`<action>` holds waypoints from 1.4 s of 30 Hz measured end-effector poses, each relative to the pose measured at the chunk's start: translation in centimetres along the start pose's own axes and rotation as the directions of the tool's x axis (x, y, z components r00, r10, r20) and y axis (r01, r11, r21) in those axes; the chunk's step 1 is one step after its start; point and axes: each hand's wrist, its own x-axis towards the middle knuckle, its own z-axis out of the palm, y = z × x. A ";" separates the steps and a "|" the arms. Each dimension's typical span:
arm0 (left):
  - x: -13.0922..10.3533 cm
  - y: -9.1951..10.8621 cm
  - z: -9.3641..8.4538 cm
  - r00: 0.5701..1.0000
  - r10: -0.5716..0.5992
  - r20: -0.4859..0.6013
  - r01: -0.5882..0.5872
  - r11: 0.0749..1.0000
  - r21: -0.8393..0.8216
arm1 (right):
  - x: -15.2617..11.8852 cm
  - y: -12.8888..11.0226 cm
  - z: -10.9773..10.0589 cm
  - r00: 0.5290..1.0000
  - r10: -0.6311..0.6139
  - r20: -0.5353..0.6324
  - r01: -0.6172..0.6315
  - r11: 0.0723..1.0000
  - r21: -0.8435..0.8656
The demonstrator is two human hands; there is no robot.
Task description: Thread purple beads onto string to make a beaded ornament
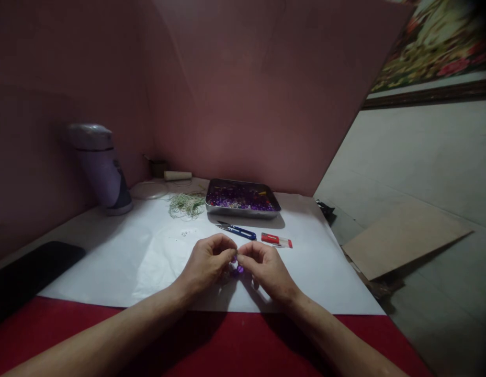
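Observation:
Near the front of the white paper point(329, 272), my left hand point(208, 260) and my right hand point(270, 269) meet fingertip to fingertip. Both are closed in a pinch on a small cluster of purple beads point(238, 269), part of which hangs below the fingers. Any thread between the fingertips is too fine to make out. Just beyond the hands lie blue thread snips point(243, 232) and a small red case with a clear end point(274, 240). Behind them stands a metal tray point(243, 212) with many purple beads and a few yellow pieces in it.
A tangle of pale green thread point(187, 204) lies left of the tray, near a pale roll point(178, 176). Tiny beads point(184, 234) are scattered on the paper. A purple flask point(103, 173) stands at left, a dark flat object point(34, 272) nearer. Pink walls point(235, 104) rise behind.

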 end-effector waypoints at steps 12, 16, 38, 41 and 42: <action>0.2 -0.4 0.0 1.000 0.003 0.010 -0.003 1.000 0.023 | 0.0 -0.2 -0.2 0.999 0.033 0.001 -0.033 0.999 0.008; 0.2 -0.3 0.0 1.000 0.006 0.023 -0.006 1.000 0.014 | 0.0 0.0 -0.1 0.999 0.035 -0.002 -0.035 0.999 0.004; 0.2 -0.5 -0.2 0.999 0.019 0.038 -0.023 0.996 0.088 | 0.0 -0.1 -0.2 0.999 0.042 0.008 -0.042 0.999 -0.011; 0.2 -0.2 -0.1 0.999 0.012 0.049 -0.016 0.996 0.086 | 0.0 -0.3 -0.2 0.999 0.047 0.005 -0.047 0.999 -0.019; 0.1 -0.1 -0.1 0.999 0.010 0.051 -0.014 0.996 0.084 | -0.1 -0.4 -0.2 0.999 0.050 0.004 -0.050 0.998 -0.026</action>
